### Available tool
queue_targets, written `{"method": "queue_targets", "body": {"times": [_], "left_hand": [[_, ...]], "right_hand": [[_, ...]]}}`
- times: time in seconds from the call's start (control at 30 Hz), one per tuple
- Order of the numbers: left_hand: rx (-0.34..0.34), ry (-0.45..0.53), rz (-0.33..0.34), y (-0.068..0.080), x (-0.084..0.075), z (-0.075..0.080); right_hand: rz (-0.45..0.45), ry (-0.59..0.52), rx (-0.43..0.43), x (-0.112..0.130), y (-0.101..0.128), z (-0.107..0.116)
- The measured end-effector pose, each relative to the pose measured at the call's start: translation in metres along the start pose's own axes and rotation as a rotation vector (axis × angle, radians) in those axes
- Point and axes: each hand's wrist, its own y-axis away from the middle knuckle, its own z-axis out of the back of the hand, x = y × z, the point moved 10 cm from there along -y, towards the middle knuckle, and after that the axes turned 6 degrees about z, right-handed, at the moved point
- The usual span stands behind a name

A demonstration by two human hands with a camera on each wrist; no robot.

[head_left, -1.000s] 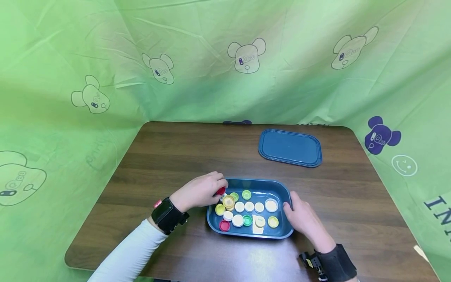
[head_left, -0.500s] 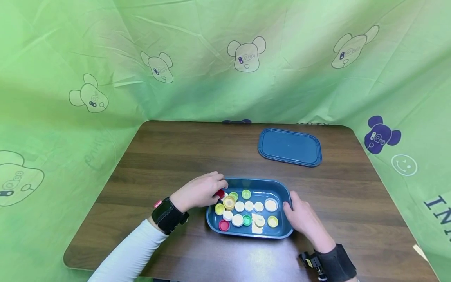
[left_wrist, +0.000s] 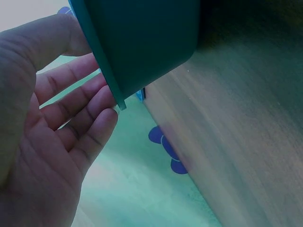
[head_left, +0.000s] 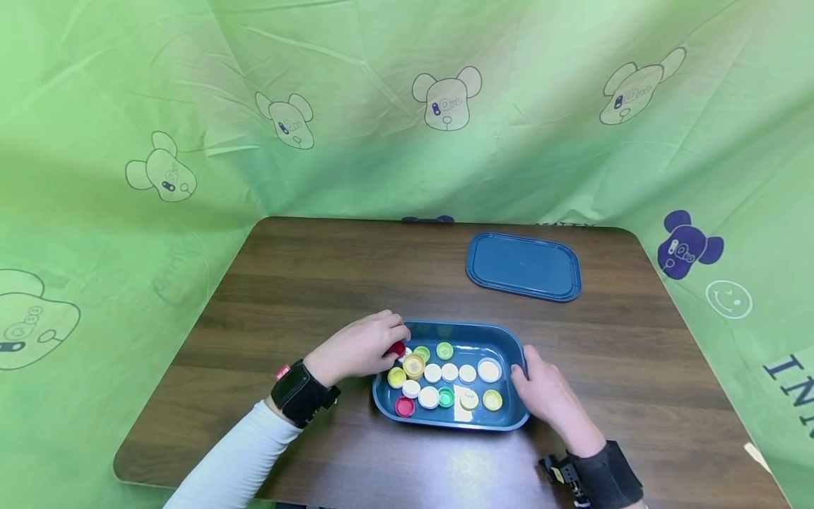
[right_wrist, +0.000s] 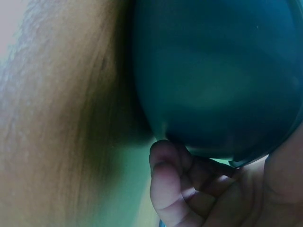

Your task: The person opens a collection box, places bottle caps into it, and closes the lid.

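A blue plastic box sits on the table with several bottle caps lying in it. My left hand reaches over its far left corner, thumb and fingers at a red bottle cap, which they pinch. In the left wrist view the fingertips are hidden behind the box rim. Beside that cap are a yellow cap and a larger yellowish one. At the right end, my right hand grips the box wall, thumb at the rim and fingers curled against the outside.
Behind the box, toward the right, a flat blue lid lies on the brown wooden table. A pale paper patch shows on the box floor. A green cloth with printed bear heads hangs around the table.
Under my left fingers the red bottle cap has shifted slightly left and down, and a white cap beside it shows a little more. My right hand and the box hold still.
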Motion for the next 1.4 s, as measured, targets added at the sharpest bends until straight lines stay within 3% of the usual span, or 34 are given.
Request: {"method": "queue_targets", "body": {"times": [0.37, 1.0, 1.4], "left_hand": [[-0.013, 0.028, 0.017, 0.001, 0.003, -0.001], [-0.13, 0.064, 0.041, 0.0, 0.015, 0.014], [-0.164, 0.078, 0.092, -0.003, 0.027, 0.015]], "right_hand": [[0.003, 0.005, 0.002, 0.001, 0.0, 0.001], [0.025, 0.013, -0.009, 0.004, 0.0, 0.003], [0.048, 0.058, -0.033, 0.009, 0.002, 0.009]]}}
